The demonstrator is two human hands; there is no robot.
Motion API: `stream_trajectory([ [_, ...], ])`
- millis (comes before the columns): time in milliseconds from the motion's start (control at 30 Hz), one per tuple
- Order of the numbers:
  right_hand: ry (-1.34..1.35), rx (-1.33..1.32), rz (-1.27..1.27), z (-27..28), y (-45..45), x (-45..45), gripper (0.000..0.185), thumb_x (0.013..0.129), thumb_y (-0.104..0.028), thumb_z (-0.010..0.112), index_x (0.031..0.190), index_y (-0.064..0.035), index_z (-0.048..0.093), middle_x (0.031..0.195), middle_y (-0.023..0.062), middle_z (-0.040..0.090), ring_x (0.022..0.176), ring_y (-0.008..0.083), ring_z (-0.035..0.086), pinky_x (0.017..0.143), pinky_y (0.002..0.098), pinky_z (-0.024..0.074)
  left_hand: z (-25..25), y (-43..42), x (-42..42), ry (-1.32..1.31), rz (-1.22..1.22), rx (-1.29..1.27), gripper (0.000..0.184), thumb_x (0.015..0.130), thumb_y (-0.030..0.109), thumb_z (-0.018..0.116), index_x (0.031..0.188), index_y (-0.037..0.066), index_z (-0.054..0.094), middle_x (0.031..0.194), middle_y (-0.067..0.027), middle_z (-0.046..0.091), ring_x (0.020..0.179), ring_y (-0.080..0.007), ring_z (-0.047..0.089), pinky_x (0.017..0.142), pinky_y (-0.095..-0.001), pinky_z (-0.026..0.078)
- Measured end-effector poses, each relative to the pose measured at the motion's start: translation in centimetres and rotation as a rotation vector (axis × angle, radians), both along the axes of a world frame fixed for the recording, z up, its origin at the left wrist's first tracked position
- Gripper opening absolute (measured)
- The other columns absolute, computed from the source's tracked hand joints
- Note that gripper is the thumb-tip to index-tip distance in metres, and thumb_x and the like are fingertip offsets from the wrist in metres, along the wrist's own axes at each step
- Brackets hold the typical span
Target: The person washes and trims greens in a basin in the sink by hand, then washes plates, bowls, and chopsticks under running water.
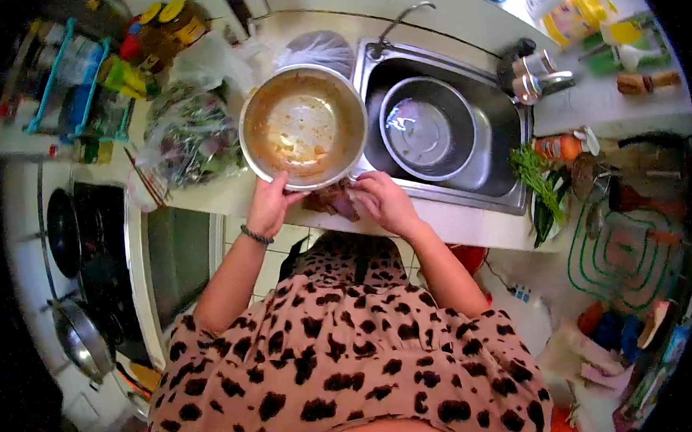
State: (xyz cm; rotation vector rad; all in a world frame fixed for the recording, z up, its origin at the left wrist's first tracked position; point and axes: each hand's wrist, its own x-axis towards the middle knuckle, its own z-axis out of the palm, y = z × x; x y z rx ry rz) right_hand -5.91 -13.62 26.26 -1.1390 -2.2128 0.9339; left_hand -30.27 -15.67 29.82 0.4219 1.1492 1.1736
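A metal bowl (304,128) with reddish-brown residue and small bits on its inside is tilted toward me at the counter's front. My left hand (270,208) grips its lower left rim, thumb on top. Below the rim, partly hidden by the bowl, lies a reddish-purple piece that looks like raw meat (333,201). My right hand (384,202) is at the right end of that piece, near the bowl's lower right rim. Its fingers are bent together; what they pinch is too small to name.
Right of the bowl, a metal pot (427,129) stands in the sink (488,161) under a faucet (402,25). Leafy vegetables in a plastic bag (193,134) lie left, beside chopsticks (147,179). Green vegetables (544,190) lie right of the sink. A stove (101,252) is far left.
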Motion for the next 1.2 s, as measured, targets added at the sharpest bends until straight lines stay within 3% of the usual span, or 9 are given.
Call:
stream_trajectory([
  [233,-0.039,-0.149,-0.339,-2.2,3.2,13.5,0.013,0.078,-0.009,0.06,0.087,-0.0002,0.058,0.086,0.0143,0.058,0.08,0.0307,0.057,0.072,0.0351,0.0463,-0.3,5.6,10.8,0.337,-0.332,-0.001,0.051,0.086,0.005,0.04,0.133,0.006,0.021,0.12,-0.0143,0.047,0.101,-0.022,0.056,0.071,-0.0327,0.055],
  [333,-0.121,-0.046,-0.339,-3.2,5.2,17.3,0.013,0.08,-0.008,0.058,0.089,0.001,0.059,0.084,0.0164,0.058,0.077,0.0301,0.057,0.069,0.0353,0.0456,-4.3,9.1,15.7,0.58,-0.308,0.186,0.052,0.081,0.007,0.049,0.13,0.0,0.031,0.121,-0.0149,0.049,0.101,-0.0253,0.055,0.084,-0.0337,0.046],
  [433,-0.155,-0.15,-0.412,-4.0,6.9,20.0,0.016,0.083,-0.012,0.056,0.093,0.0004,0.059,0.09,0.0154,0.059,0.086,0.029,0.057,0.077,0.0337,0.0446,-8.6,10.9,19.4,1.031,-0.069,0.483,0.08,0.075,0.0,0.045,0.141,0.013,0.003,0.129,-0.0272,0.038,0.112,-0.0374,0.047,0.1,-0.0357,0.034],
  [533,-0.144,-0.187,-0.443,-5.7,8.3,21.9,0.016,0.084,-0.012,0.055,0.096,-0.0031,0.06,0.089,0.0118,0.061,0.081,0.024,0.058,0.073,0.0317,0.0458,-5.4,11.1,20.3,0.583,-0.245,0.118,0.08,0.074,0.0,0.045,0.141,0.012,0.001,0.129,-0.031,0.035,0.116,-0.0408,0.041,0.098,-0.0385,0.034],
  [567,-0.166,-0.26,-0.462,-5.6,8.6,22.0,0.016,0.085,-0.013,0.054,0.094,-0.0012,0.06,0.085,0.0087,0.061,0.078,0.0168,0.056,0.073,0.0269,0.0442,-5.8,11.0,20.6,0.613,-0.237,0.157,0.08,0.075,0.001,0.045,0.141,0.012,0.001,0.127,-0.0319,0.036,0.113,-0.0422,0.043,0.096,-0.0403,0.035],
  [767,0.018,-0.369,-0.44,-9.4,9.9,22.7,0.02,0.087,-0.016,0.053,0.096,0.001,0.059,0.084,0.0065,0.061,0.079,0.0147,0.056,0.074,0.0268,0.044,-5.7,11.2,21.9,0.952,-0.337,0.157,0.077,0.078,-0.001,0.04,0.14,0.032,0.008,0.127,-0.0313,0.032,0.093,-0.0466,0.053,0.085,-0.0471,0.042],
  [967,-0.075,-0.327,-0.366,-8.4,11.0,21.7,0.02,0.082,-0.012,0.056,0.096,0.0025,0.059,0.092,0.0162,0.061,0.084,0.0266,0.059,0.075,0.0321,0.046,-7.4,14.8,22.5,1.387,-0.676,0.208,0.066,0.084,0.006,0.039,0.138,0.037,0.017,0.135,-0.0308,0.023,0.08,-0.0402,0.06,0.071,-0.0447,0.05],
  [1100,-0.052,-0.299,-0.363,-9.2,10.3,22.2,0.02,0.082,-0.015,0.057,0.094,0.0007,0.059,0.09,0.0166,0.06,0.083,0.0281,0.058,0.074,0.0334,0.0455,-11.6,15.1,24.3,1.426,-0.512,0.273,0.081,0.077,-0.004,0.044,0.139,0.032,0.008,0.132,-0.0289,0.026,0.074,-0.042,0.059,0.065,-0.046,0.05],
  [1200,-0.058,-0.355,-0.367,-8.6,9.0,22.2,0.019,0.082,-0.014,0.057,0.094,0.0004,0.059,0.09,0.0149,0.061,0.082,0.0258,0.059,0.074,0.0318,0.0455,-16.4,13.9,26.0,1.131,-0.296,0.096,0.081,0.075,0.0,0.049,0.14,0.028,0.008,0.127,-0.028,0.033,0.085,-0.045,0.057,0.072,-0.0466,0.049],
])
